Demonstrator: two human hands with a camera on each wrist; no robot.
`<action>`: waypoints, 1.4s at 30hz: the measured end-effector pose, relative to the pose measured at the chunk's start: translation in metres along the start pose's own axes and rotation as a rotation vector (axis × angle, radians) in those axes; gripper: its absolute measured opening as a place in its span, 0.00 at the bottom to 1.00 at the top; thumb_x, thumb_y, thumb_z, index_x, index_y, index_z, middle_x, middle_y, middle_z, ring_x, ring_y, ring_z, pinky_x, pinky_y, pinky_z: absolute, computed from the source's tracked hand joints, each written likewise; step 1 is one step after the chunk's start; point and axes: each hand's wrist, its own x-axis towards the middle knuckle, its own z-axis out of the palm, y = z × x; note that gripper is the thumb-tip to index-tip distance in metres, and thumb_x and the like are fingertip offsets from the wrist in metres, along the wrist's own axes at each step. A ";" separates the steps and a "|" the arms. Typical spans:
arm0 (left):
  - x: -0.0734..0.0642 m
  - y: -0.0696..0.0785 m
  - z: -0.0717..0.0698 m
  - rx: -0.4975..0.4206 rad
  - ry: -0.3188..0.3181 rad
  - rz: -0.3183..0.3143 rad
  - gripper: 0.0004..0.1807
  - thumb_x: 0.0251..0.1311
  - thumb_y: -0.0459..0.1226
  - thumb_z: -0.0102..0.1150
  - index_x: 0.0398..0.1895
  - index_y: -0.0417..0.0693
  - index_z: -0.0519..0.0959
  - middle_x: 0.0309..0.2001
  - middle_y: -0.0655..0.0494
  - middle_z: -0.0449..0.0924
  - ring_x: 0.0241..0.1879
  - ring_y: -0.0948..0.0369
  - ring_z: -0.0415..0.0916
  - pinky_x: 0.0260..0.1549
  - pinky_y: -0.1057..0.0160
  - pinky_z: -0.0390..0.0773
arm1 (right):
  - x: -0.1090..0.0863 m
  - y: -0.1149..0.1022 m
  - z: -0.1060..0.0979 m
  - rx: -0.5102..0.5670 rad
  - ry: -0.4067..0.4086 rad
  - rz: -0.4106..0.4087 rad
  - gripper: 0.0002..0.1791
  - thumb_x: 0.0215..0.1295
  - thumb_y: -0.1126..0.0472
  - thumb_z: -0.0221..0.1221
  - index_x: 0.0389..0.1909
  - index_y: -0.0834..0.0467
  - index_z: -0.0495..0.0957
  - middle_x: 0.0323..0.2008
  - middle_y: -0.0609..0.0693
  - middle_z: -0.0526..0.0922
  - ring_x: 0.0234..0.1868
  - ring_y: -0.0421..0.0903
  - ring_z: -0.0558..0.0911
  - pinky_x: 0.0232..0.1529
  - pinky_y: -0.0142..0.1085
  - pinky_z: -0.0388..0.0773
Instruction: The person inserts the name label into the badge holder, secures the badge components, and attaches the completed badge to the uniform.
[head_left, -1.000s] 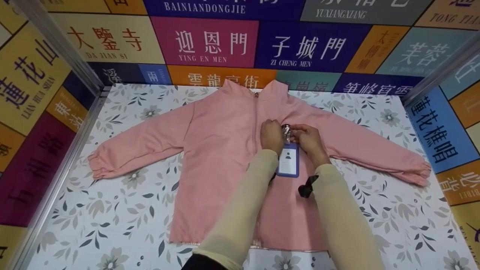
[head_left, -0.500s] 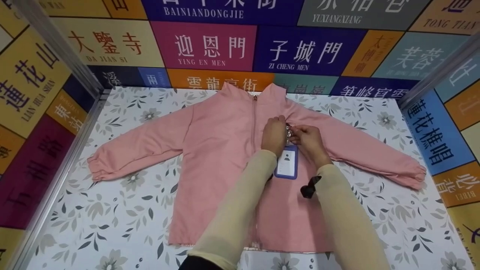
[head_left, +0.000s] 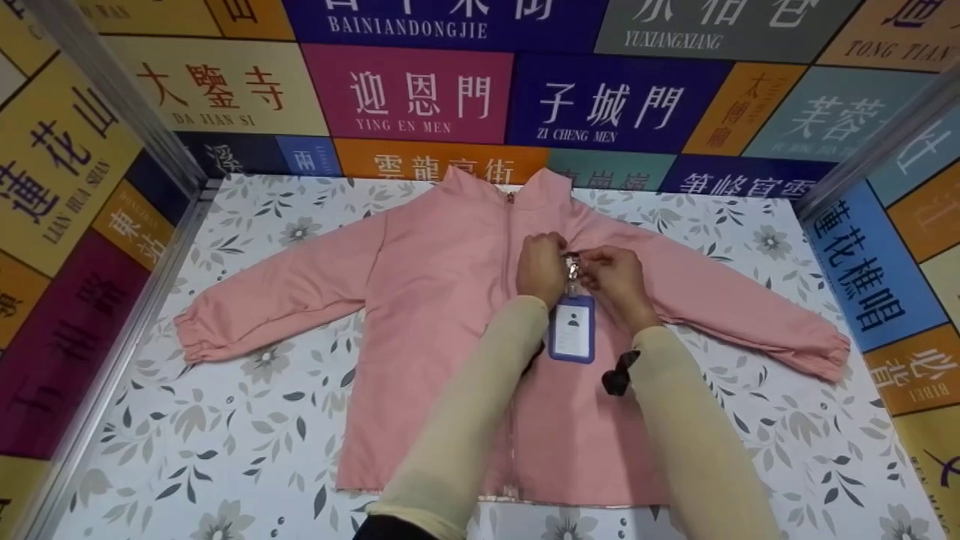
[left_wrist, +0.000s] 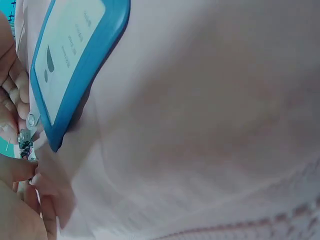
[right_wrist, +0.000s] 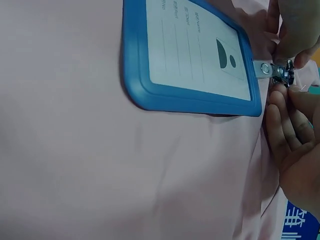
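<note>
A pink zip-up jacket (head_left: 435, 322) lies spread out, front up. On its chest, right of the zip, rests an ID badge (head_left: 572, 330) in a blue frame with a clear strap (right_wrist: 262, 69). At the strap's end is a shiny metal badge clip (head_left: 572, 267); a thin pin-like wire shows beside it in the right wrist view. My left hand (head_left: 541, 266) pinches jacket cloth just left of the clip, as the left wrist view (left_wrist: 20, 200) shows. From the other side, thumb and fingers of my right hand (head_left: 616, 281) pinch the clip. Fingers partly hide the clip.
The jacket lies on a table (head_left: 247, 420) with a white leaf-and-flower cover. Panels with colourful lettering (head_left: 409, 90) stand at the back and both sides. A black object (head_left: 616, 379) is at the right wrist.
Both hands stay at the clip with small finger shifts. The left hand covered more of the clip half a second ago and now sits slightly further left. The badge hangs slightly lower in view.
</note>
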 end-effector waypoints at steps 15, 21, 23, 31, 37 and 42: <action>0.000 0.004 -0.007 0.132 -0.051 0.025 0.10 0.66 0.38 0.55 0.40 0.56 0.87 0.41 0.58 0.84 0.45 0.59 0.79 0.45 0.61 0.81 | 0.004 -0.004 0.005 -0.129 -0.004 -0.041 0.10 0.66 0.73 0.53 0.42 0.68 0.81 0.37 0.62 0.84 0.29 0.45 0.83 0.31 0.32 0.82; -0.001 0.002 -0.007 0.199 -0.051 0.109 0.12 0.66 0.35 0.53 0.40 0.57 0.87 0.40 0.58 0.84 0.43 0.59 0.82 0.43 0.61 0.82 | 0.002 -0.006 0.007 -0.145 -0.002 -0.044 0.09 0.66 0.71 0.54 0.42 0.67 0.82 0.36 0.61 0.84 0.30 0.47 0.83 0.31 0.34 0.81; -0.002 0.001 -0.008 0.203 -0.056 0.126 0.12 0.66 0.35 0.53 0.41 0.57 0.86 0.40 0.58 0.84 0.43 0.59 0.82 0.44 0.61 0.82 | 0.001 -0.006 0.008 -0.129 0.001 -0.039 0.09 0.67 0.70 0.55 0.42 0.66 0.82 0.35 0.60 0.84 0.30 0.47 0.82 0.30 0.34 0.80; -0.003 -0.001 -0.010 0.210 -0.070 0.152 0.12 0.68 0.36 0.52 0.42 0.57 0.86 0.41 0.57 0.84 0.44 0.59 0.82 0.46 0.61 0.82 | 0.000 -0.005 0.009 -0.102 -0.017 -0.047 0.09 0.66 0.69 0.55 0.40 0.65 0.83 0.32 0.57 0.81 0.30 0.46 0.79 0.29 0.33 0.77; -0.003 -0.002 -0.010 0.226 -0.076 0.158 0.11 0.67 0.36 0.52 0.41 0.57 0.86 0.41 0.57 0.84 0.43 0.58 0.82 0.46 0.60 0.82 | 0.002 -0.005 0.010 -0.118 -0.022 -0.068 0.10 0.66 0.71 0.54 0.40 0.67 0.83 0.32 0.59 0.81 0.29 0.46 0.78 0.28 0.31 0.76; -0.002 -0.002 -0.011 0.259 -0.076 0.178 0.12 0.66 0.35 0.52 0.40 0.57 0.86 0.39 0.57 0.85 0.43 0.58 0.82 0.45 0.60 0.82 | 0.001 -0.008 0.011 -0.117 -0.022 -0.055 0.10 0.65 0.72 0.53 0.39 0.68 0.84 0.31 0.59 0.81 0.28 0.46 0.78 0.26 0.29 0.75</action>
